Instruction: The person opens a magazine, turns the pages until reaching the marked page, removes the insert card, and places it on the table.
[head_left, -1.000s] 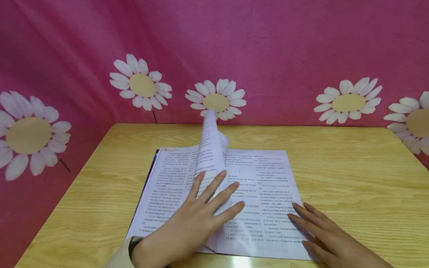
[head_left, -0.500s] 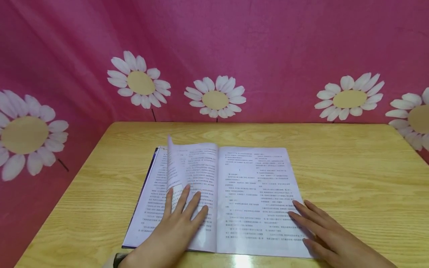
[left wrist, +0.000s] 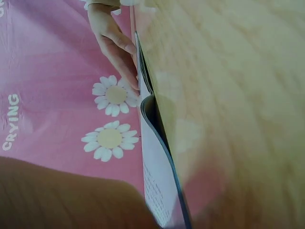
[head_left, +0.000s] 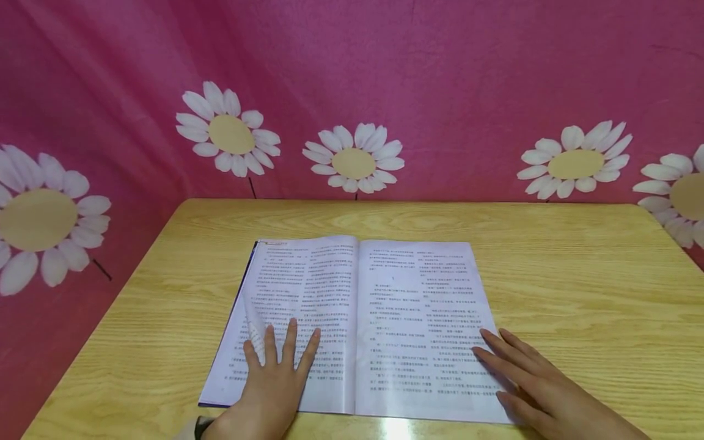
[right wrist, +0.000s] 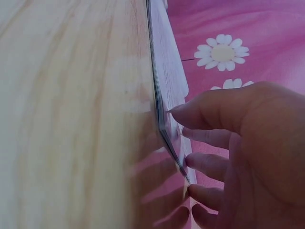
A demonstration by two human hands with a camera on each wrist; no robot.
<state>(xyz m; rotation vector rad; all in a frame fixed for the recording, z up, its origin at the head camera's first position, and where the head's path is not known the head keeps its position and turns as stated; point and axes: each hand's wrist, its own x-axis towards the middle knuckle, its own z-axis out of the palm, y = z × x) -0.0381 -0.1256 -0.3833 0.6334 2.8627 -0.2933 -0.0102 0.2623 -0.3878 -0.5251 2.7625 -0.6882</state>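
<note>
An open magazine (head_left: 418,330) with columns of print lies on the table, its dark cover edge showing at the left. On the left page my left hand (head_left: 275,379) rests with fingers spread, and a page edge is folded up slightly beside its fingertips. My right hand (head_left: 541,382) lies at the lower right corner of the right page, fingers extended. In the right wrist view the fingertips and thumb of the right hand (right wrist: 248,129) touch the magazine's edge (right wrist: 164,76). The left wrist view shows the magazine (left wrist: 157,157) edge-on, its left pages arched near the spine.
The wooden table (head_left: 594,269) extends around the magazine on all sides. Behind it and to the left hangs a pink cloth (head_left: 440,91) printed with large white daisies. Light glares off the table's front edge below the magazine.
My left hand has swept leftward from the magazine's middle, and the raised page has turned over and come down on the left side. My right hand has stayed in place.
</note>
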